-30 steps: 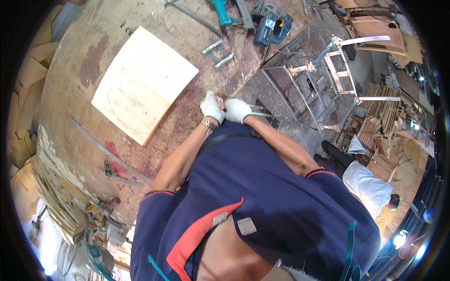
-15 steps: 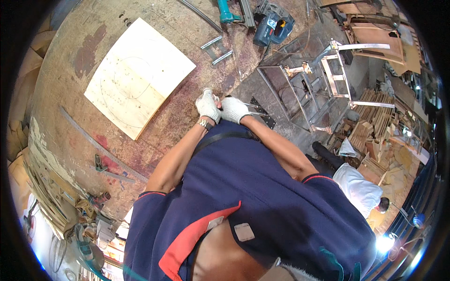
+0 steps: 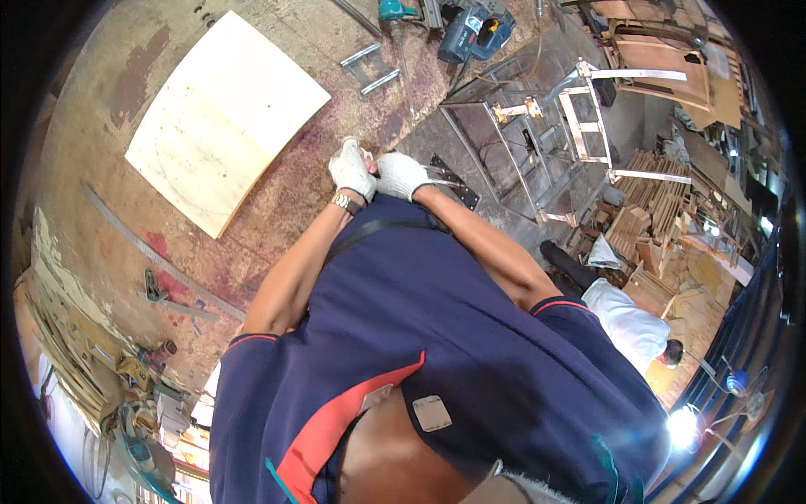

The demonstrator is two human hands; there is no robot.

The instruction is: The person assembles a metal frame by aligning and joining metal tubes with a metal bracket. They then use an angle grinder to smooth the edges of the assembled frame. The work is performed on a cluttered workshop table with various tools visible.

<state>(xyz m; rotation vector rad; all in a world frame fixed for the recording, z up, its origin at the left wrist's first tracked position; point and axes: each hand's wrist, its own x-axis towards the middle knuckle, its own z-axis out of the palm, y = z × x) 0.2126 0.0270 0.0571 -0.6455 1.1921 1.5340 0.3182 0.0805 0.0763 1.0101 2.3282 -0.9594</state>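
White-gloved, we best steady left hand [image 3: 353,172] beside right hand [image 3: 401,176] near twelve o'clock—fingers curled, whether clamped we cannot tell.

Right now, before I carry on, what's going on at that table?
A person is at a worn table, with a gloved left hand and gloved right hand close together by its near edge. What is between them is too hidden to tell. A pale wooden board lies to the left, untouched, and a long metal strip farther left. A metal frame is on the right; beyond it is a co-worker in white.
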